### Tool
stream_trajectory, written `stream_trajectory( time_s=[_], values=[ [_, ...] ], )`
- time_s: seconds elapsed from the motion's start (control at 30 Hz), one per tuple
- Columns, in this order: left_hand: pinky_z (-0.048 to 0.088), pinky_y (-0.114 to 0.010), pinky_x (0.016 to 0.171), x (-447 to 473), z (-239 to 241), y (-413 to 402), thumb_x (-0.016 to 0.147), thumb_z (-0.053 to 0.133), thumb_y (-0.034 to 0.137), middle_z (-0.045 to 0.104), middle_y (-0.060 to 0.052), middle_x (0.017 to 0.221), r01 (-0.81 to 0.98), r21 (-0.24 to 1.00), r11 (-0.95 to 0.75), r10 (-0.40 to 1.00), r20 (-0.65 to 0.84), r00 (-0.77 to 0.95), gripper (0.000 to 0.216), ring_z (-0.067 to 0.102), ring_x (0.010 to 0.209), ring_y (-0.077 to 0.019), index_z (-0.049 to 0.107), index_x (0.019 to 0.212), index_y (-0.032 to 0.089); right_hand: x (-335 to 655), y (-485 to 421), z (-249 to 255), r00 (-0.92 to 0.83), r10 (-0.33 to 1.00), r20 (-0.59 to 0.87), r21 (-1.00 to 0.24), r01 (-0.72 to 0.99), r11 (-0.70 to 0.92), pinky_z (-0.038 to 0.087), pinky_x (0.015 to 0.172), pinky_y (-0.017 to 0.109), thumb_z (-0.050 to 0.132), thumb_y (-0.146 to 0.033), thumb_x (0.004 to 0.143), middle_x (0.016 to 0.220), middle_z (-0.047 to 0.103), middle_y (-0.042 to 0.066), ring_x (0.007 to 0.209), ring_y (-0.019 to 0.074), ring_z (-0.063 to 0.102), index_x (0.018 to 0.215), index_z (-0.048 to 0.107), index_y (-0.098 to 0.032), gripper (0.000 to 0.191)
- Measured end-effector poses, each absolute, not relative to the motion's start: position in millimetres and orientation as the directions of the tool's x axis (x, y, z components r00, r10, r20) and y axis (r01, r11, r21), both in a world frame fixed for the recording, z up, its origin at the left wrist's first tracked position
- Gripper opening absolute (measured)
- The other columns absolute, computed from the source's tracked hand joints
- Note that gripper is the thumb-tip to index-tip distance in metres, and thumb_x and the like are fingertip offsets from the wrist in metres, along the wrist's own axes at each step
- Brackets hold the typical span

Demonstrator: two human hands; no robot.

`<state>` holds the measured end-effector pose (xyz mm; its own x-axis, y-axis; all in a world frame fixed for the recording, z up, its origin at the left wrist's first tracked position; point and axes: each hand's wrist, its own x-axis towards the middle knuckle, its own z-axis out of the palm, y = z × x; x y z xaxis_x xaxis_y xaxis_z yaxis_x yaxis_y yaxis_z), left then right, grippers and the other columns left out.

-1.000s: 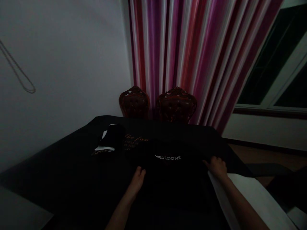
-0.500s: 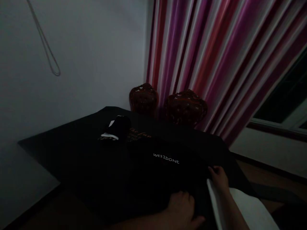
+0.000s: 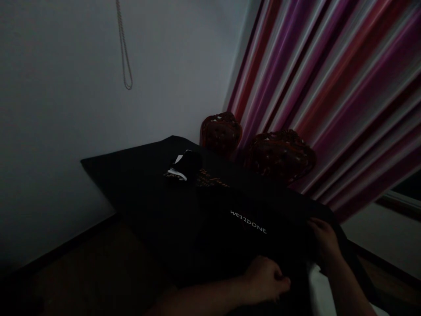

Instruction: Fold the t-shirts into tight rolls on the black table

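A black shirt (image 3: 230, 241) with white "WE11DONE" lettering (image 3: 248, 221) lies spread on the dark table; its outline melts into the dark cover. My left hand (image 3: 265, 278) is closed at the shirt's near side, thumb against the curled fingers. At the right end of the shirt my right hand (image 3: 324, 235) pinches its edge, fingertips partly lost in shadow. Beyond the lettering lies a small folded pile of black and white cloth (image 3: 184, 166), near gold script lettering (image 3: 213, 177) on the dark cloth.
The dark-covered table (image 3: 131, 169) reaches toward a pale wall (image 3: 66, 87) with a hanging cord (image 3: 126, 74). Two carved chairs (image 3: 222, 131) stand at the far side, before a striped curtain (image 3: 296, 74). White material (image 3: 320, 289) shows under my right forearm.
The view has swung left, so the scene sits farther right. My left hand has closed its fingers and thumb together. My right hand stays at the shirt's right end.
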<state>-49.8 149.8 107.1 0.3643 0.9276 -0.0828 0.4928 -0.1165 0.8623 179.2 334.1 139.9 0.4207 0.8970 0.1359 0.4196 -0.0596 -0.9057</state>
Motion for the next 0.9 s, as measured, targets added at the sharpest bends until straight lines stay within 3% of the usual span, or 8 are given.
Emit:
stream_trajectory(
  time_s=[0.1,0.17,0.3,0.5,0.6,0.7,0.8,0.9],
  values=[
    [0.042,-0.018,0.043,-91,118,145,0.086,0.048,0.042,0.062,-0.001,0.059,0.246,0.960,0.131,0.941,-0.199,0.273,0.034,0.057,0.048,-0.0112,0.068,0.080,0.015,106,365,183,0.266,0.953,0.148,-0.920,0.392,0.034,0.046,0.060,0.028,0.069,-0.040,0.064,0.090,0.064,0.007,0.074,0.0196,0.059,0.103,0.063,-0.017,0.046],
    [0.043,-0.019,0.042,-125,121,143,0.087,0.048,0.042,0.059,0.001,0.057,0.219,0.955,0.202,0.951,-0.244,0.191,0.033,0.056,0.046,-0.0111,0.066,0.083,0.015,42,384,201,0.131,0.981,0.141,-0.929,0.359,0.085,0.047,0.060,0.025,0.071,-0.034,0.068,0.090,0.065,0.005,0.073,0.0172,0.059,0.099,0.064,-0.017,0.037],
    [0.044,-0.022,0.046,-203,115,136,0.092,0.038,0.043,0.063,-0.002,0.064,0.409,0.881,0.238,0.967,-0.254,-0.016,0.038,0.059,0.051,-0.0133,0.064,0.086,0.016,-94,404,198,-0.106,0.992,0.068,-0.949,0.300,0.097,0.051,0.063,0.023,0.069,-0.020,0.079,0.092,0.063,0.002,0.075,0.0127,0.060,0.094,0.062,-0.016,0.017],
    [0.047,-0.038,0.083,-268,92,113,0.087,0.050,0.032,0.070,-0.013,0.088,0.731,0.627,0.268,0.963,-0.163,-0.213,0.026,0.065,0.094,-0.0294,0.067,0.074,0.017,-231,381,140,-0.227,0.968,-0.108,-0.918,0.395,-0.010,0.055,0.062,0.025,0.062,-0.027,0.094,0.092,0.061,0.002,0.073,0.0118,0.060,0.102,0.060,-0.012,0.017],
    [0.048,-0.039,0.083,-282,88,109,0.092,0.044,0.040,0.071,-0.014,0.091,0.826,0.505,0.252,0.968,-0.117,-0.223,0.035,0.065,0.094,-0.0297,0.069,0.083,0.017,-241,369,127,-0.256,0.962,-0.094,-0.890,0.455,0.034,0.055,0.063,0.027,0.057,-0.029,0.096,0.089,0.062,0.002,0.070,0.0120,0.061,0.107,0.059,-0.013,0.020],
    [0.048,-0.037,0.084,-304,94,130,0.097,0.035,0.042,0.070,-0.014,0.095,0.871,0.419,0.256,0.964,-0.048,-0.261,0.044,0.065,0.096,-0.0278,0.068,0.092,0.015,-215,362,128,-0.278,0.960,0.026,-0.838,0.517,0.173,0.053,0.082,0.033,0.053,-0.017,0.094,0.097,0.063,0.004,0.086,0.0158,0.062,0.110,0.058,-0.014,0.017],
    [0.047,-0.035,0.088,-331,105,182,0.099,0.031,0.038,0.068,-0.017,0.105,0.868,0.403,0.290,0.950,-0.007,-0.313,0.044,0.063,0.103,-0.0265,0.065,0.104,0.010,-175,348,125,-0.291,0.947,0.136,-0.746,0.599,0.291,0.037,0.106,0.039,0.052,-0.012,0.087,0.116,0.060,0.011,0.114,0.0233,0.054,0.110,0.061,-0.015,0.025],
    [0.047,-0.037,0.090,-347,116,246,0.099,0.033,0.042,0.065,-0.017,0.112,0.857,0.384,0.344,0.928,-0.003,-0.372,0.046,0.062,0.107,-0.0254,0.059,0.114,0.007,-148,320,106,-0.281,0.945,0.165,-0.666,0.675,0.317,0.025,0.113,0.048,0.057,-0.025,0.085,0.136,0.049,0.017,0.132,0.0326,0.038,0.124,0.058,-0.012,0.041]
  ],
)
